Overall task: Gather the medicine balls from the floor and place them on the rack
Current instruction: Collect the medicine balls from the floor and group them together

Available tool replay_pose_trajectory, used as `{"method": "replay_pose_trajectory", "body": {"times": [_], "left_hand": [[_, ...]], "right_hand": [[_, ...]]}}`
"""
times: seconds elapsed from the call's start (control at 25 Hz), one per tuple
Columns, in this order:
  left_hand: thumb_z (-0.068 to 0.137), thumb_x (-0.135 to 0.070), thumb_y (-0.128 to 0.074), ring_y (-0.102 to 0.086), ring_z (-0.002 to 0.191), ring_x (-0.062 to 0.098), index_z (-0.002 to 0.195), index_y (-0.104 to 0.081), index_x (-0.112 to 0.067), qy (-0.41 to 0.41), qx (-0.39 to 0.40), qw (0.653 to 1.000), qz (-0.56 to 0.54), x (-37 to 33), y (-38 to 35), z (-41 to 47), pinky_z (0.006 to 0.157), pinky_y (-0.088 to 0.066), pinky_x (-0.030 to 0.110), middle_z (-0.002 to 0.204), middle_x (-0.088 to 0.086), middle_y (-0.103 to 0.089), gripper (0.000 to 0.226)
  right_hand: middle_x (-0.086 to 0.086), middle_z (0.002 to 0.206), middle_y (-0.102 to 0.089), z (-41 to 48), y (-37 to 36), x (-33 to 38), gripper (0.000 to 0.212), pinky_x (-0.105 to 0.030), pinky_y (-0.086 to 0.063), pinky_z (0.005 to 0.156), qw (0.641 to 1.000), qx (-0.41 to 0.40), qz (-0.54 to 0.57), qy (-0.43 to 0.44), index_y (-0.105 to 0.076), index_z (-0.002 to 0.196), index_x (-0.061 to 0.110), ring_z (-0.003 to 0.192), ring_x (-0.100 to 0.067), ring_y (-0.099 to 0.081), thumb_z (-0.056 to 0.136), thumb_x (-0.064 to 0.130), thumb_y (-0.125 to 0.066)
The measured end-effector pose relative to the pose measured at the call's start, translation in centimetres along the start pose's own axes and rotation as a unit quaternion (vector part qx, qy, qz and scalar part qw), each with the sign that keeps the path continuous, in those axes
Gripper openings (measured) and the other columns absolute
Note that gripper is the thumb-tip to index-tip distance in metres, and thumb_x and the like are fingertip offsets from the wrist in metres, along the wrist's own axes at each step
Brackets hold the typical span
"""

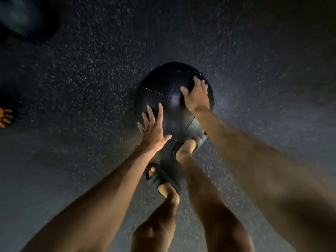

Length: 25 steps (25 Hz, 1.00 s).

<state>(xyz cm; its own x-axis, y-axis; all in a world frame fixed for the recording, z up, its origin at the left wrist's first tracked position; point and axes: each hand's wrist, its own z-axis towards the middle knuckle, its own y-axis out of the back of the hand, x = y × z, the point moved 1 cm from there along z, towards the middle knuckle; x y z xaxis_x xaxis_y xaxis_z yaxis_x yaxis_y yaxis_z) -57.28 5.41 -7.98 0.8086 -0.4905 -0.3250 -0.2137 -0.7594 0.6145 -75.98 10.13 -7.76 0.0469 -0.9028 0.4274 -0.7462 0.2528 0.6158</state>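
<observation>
There is one black ball [171, 91] in plain view on the one speckled floor [254, 51]. One more dark round shape [27, 17] is in the top left corner, too blurred to name. One dark thing with orange marks [6, 115] is cut off by the left edge. There are two hands, a left hand [154, 128] and a right hand [197, 99]. There are two bare legs, a left leg [156, 224] and a right leg [209, 197]. There are two dark sandals, a left sandal [160, 179] and a right sandal [200, 140].
</observation>
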Motion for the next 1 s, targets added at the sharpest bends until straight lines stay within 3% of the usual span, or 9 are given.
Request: {"method": "replay_pose_trajectory", "body": {"times": [0.08,0.2,0.32,0.44,0.52,0.64,0.76,0.88,1.0], "left_hand": [[0.082,-0.041,-0.077,0.009,0.150,0.045,0.154,0.022,-0.031,0.032,-0.023,0.999,0.007,-1.4,2.6,3.9,0.115,-0.005,0.068,0.163,0.018,0.022,0.124],[0.081,-0.044,-0.077,0.002,0.151,0.046,0.154,0.021,-0.035,0.062,-0.032,0.998,0.009,-2.3,8.0,10.1,0.117,-0.017,0.066,0.165,0.014,0.016,0.122],[0.080,-0.054,-0.074,-0.017,0.149,0.042,0.155,0.013,-0.039,0.076,-0.042,0.995,0.046,-3.0,12.3,13.4,0.112,-0.032,0.061,0.167,0.010,0.002,0.116],[0.087,-0.061,-0.060,-0.025,0.147,0.039,0.158,0.003,-0.029,0.084,-0.115,0.990,-0.001,-3.9,13.6,13.5,0.113,-0.033,0.057,0.165,0.016,-0.011,0.100],[0.089,-0.060,-0.059,-0.027,0.145,0.040,0.159,0.001,-0.023,0.076,-0.113,0.990,-0.030,-3.5,13.9,13.4,0.113,-0.033,0.057,0.163,0.022,-0.013,0.100],[0.077,-0.067,-0.069,-0.030,0.142,0.044,0.158,0.012,-0.024,0.020,-0.067,0.996,0.046,-3.0,14.8,14.4,0.107,-0.038,0.061,0.162,0.027,-0.005,0.122],[0.072,-0.069,-0.072,-0.024,0.143,0.051,0.157,0.016,-0.027,0.002,-0.071,0.995,0.072,-4.4,18.9,20.6,0.108,-0.036,0.064,0.163,0.026,0.004,0.129],[0.077,-0.073,-0.062,-0.008,0.148,0.050,0.155,0.016,-0.036,-0.021,-0.038,0.997,0.071,-7.6,25.3,28.0,0.112,-0.026,0.067,0.164,0.021,0.008,0.116],[0.090,-0.068,-0.047,-0.003,0.151,0.044,0.157,0.000,-0.038,-0.003,-0.058,0.998,-0.006,-12.2,29.2,33.4,0.113,-0.025,0.067,0.167,0.013,0.004,0.088]], "right_hand": [[-0.019,0.165,-0.015,-0.3,-0.1,-0.1,0.066,-0.050,-0.020,0.123,0.996,-0.059,-0.012,0.061,-0.023,0.158,0.015,0.153,-0.036,-0.012,0.102,0.036,-0.051],[-0.021,0.166,0.001,-3.1,-2.0,-1.2,0.079,-0.052,-0.018,0.124,0.987,-0.049,-0.109,0.108,-0.006,0.161,0.021,0.154,-0.038,-0.003,0.099,0.039,-0.053],[-0.023,0.164,0.017,-2.2,-2.8,0.1,0.099,-0.058,-0.018,0.122,0.985,-0.024,-0.155,0.069,0.012,0.160,0.025,0.153,-0.042,0.009,0.095,0.047,-0.059],[-0.022,0.164,0.019,2.5,-0.6,3.4,0.105,-0.061,-0.020,0.120,0.986,0.004,-0.163,0.030,0.019,0.158,0.030,0.152,-0.043,0.011,0.092,0.052,-0.061],[-0.021,0.165,0.017,6.5,1.4,6.0,0.103,-0.060,-0.021,0.120,0.985,0.012,-0.172,0.015,0.019,0.157,0.033,0.152,-0.043,0.010,0.093,0.053,-0.059],[-0.015,0.167,0.009,14.1,5.2,11.1,0.090,-0.057,-0.014,0.123,0.990,0.039,-0.132,-0.004,0.007,0.160,0.034,0.154,-0.038,0.006,0.096,0.055,-0.053],[-0.017,0.164,-0.020,20.9,8.8,15.9,0.066,-0.051,-0.022,0.121,0.995,-0.025,-0.095,-0.001,-0.024,0.159,0.024,0.151,-0.037,-0.017,0.102,0.049,-0.046],[-0.018,0.159,-0.029,22.1,9.7,17.8,0.056,-0.051,-0.028,0.117,0.990,-0.120,-0.071,0.002,-0.035,0.153,0.017,0.145,-0.037,-0.027,0.103,0.039,-0.048],[-0.017,0.166,-0.011,19.0,8.6,17.0,0.071,-0.053,-0.022,0.120,0.987,-0.139,-0.074,0.011,-0.020,0.159,0.023,0.152,-0.037,-0.014,0.100,0.044,-0.052]]}}
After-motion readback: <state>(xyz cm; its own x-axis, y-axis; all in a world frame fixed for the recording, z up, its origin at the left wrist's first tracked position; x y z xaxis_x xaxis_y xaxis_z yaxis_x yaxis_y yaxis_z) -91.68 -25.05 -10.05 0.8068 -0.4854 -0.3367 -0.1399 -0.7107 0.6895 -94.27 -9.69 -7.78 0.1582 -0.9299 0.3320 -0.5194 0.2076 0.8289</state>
